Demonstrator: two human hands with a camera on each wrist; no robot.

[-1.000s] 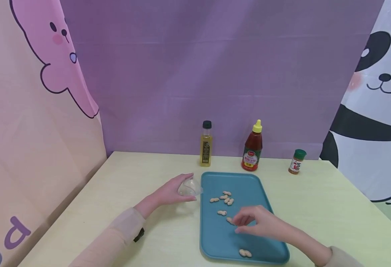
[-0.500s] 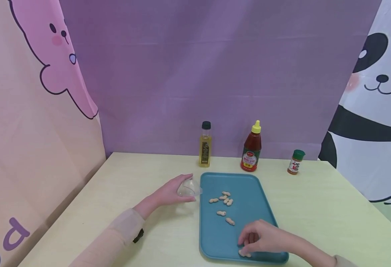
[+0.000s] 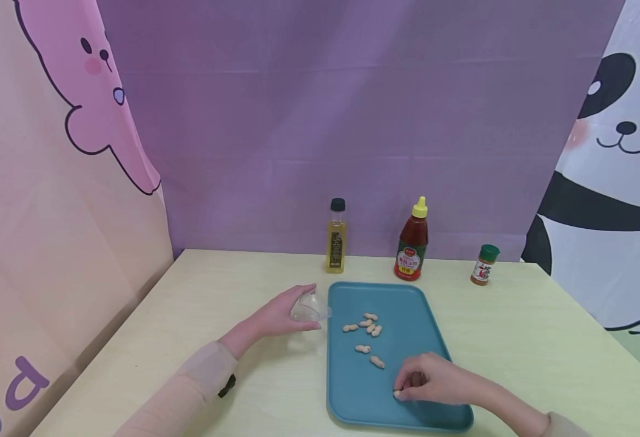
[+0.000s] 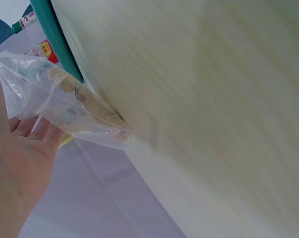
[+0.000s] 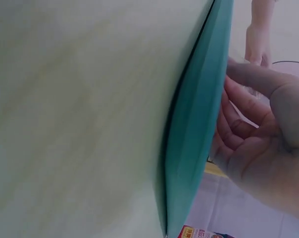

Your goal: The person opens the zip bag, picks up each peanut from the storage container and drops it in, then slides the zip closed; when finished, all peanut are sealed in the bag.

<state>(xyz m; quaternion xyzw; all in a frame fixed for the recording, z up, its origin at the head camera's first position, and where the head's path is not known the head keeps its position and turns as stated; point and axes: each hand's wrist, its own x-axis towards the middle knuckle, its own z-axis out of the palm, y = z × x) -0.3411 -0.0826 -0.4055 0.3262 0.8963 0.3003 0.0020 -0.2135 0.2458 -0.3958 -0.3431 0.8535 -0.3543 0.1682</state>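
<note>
My left hand (image 3: 281,312) holds a clear plastic bag (image 3: 311,306) just left of the blue tray (image 3: 358,397), thumb and fingers spread round its mouth. In the left wrist view, peanuts (image 4: 92,105) lie inside the bag, whose bottom meets the tabletop. Over the tray's near right part, my right hand (image 3: 434,379) pinches a peanut (image 3: 397,394) between thumb and fingertips; only one end shows. The tray's wall hides those fingertips in the right wrist view. Farther up the tray lie several loose peanuts (image 3: 370,325), two of them apart from the cluster and nearer me.
Behind the tray stand an oil bottle (image 3: 336,240) and a red sauce bottle (image 3: 412,246) with a yellow cap. A small green-lidded spice jar (image 3: 484,266) is at the back right. A purple curtain (image 3: 320,121) hangs behind the pale table (image 3: 199,285).
My right hand moved toward me to the nearest peanut on the tray, took hold of it, then shifted slightly away from me with it. The left hand and bag stay in place.
</note>
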